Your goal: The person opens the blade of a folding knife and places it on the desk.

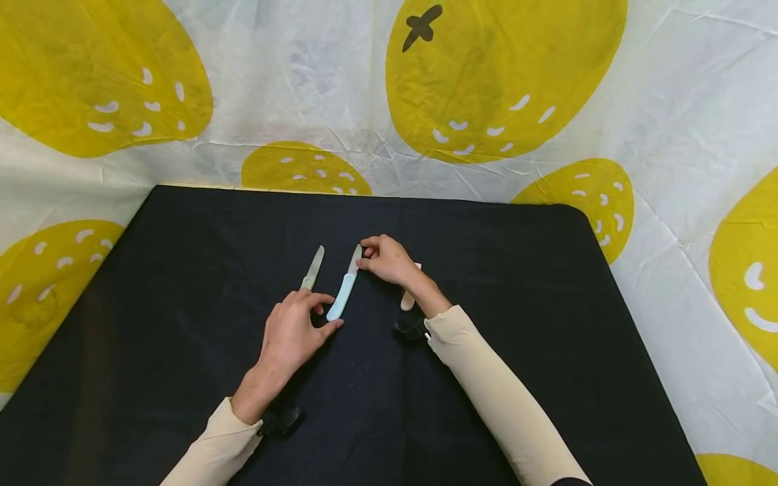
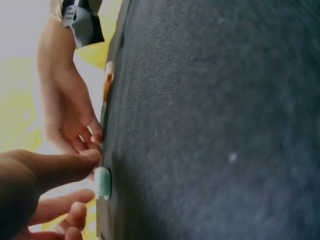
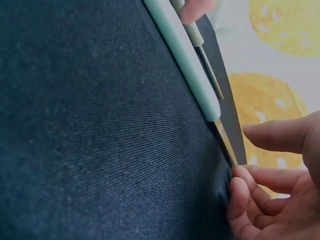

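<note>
A knife with a light blue handle [image 1: 342, 297] lies on the black cloth, its blade pointing away. My left hand [image 1: 296, 327] is at the handle's near end, thumb and fingertips spread around it; the left wrist view shows the handle end [image 2: 103, 182] between them. By the blade tip is my right hand [image 1: 389, 260]. In the right wrist view its fingertips [image 3: 239, 172] are right at the blade [image 3: 227, 142], with the thumb [image 3: 275, 135] apart from it. Left of it lies a second knife [image 1: 315, 263] with a pale grey-green handle, partly behind my left hand.
A beige-handled item [image 1: 408, 300] lies under my right wrist, partly covered. The black cloth [image 1: 516, 270] spreads over the table. Behind the table hangs a white sheet [image 1: 316, 74] with yellow fruit prints. Black wrist devices [image 1: 410, 329] sit at both cuffs.
</note>
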A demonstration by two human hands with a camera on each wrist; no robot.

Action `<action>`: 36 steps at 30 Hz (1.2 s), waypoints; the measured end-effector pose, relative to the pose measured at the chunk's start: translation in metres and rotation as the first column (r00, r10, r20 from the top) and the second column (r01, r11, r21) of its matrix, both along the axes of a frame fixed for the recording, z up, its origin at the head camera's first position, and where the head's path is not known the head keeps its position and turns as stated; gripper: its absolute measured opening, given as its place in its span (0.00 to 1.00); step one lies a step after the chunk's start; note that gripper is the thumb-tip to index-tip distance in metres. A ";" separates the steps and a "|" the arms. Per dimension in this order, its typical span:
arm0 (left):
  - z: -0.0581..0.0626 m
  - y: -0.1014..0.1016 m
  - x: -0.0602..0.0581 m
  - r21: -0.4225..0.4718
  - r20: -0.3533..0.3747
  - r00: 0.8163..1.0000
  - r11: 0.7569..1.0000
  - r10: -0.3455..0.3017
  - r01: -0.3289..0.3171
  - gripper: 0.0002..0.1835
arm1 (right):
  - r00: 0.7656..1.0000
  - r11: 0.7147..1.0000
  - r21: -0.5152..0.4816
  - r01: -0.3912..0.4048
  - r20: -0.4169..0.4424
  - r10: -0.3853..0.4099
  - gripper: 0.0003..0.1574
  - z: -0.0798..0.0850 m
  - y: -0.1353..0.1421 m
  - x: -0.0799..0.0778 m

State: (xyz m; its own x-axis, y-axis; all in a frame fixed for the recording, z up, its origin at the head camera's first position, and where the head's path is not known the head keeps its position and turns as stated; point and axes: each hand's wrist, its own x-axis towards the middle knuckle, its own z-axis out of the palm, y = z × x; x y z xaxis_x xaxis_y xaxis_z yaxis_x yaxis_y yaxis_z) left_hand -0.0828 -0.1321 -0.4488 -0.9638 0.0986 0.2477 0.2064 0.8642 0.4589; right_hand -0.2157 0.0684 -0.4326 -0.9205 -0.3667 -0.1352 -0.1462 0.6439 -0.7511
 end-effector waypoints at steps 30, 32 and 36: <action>0.008 0.063 -0.011 0.132 0.076 0.982 0.978 -0.171 0.160 0.11 | 0.990 0.991 0.071 0.117 -0.092 -0.110 0.20 0.013 0.068 0.024; 0.009 0.067 -0.013 0.130 0.090 0.980 0.977 -0.179 0.167 0.11 | 0.991 0.990 0.086 0.113 -0.085 -0.106 0.21 0.012 0.071 0.024; 0.007 0.073 -0.015 0.122 0.108 0.977 0.978 -0.181 0.168 0.12 | 0.994 0.989 0.114 0.092 -0.076 -0.084 0.22 0.010 0.074 0.023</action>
State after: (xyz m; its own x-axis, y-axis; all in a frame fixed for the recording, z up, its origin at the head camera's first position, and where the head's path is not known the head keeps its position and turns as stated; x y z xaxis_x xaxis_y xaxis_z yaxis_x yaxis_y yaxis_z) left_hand -0.0974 -0.0589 -0.4419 -0.9573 0.2461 0.1520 0.2880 0.7619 0.5802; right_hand -0.1925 0.1426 -0.4223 -0.9573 -0.2690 -0.1062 -0.1348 0.7398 -0.6592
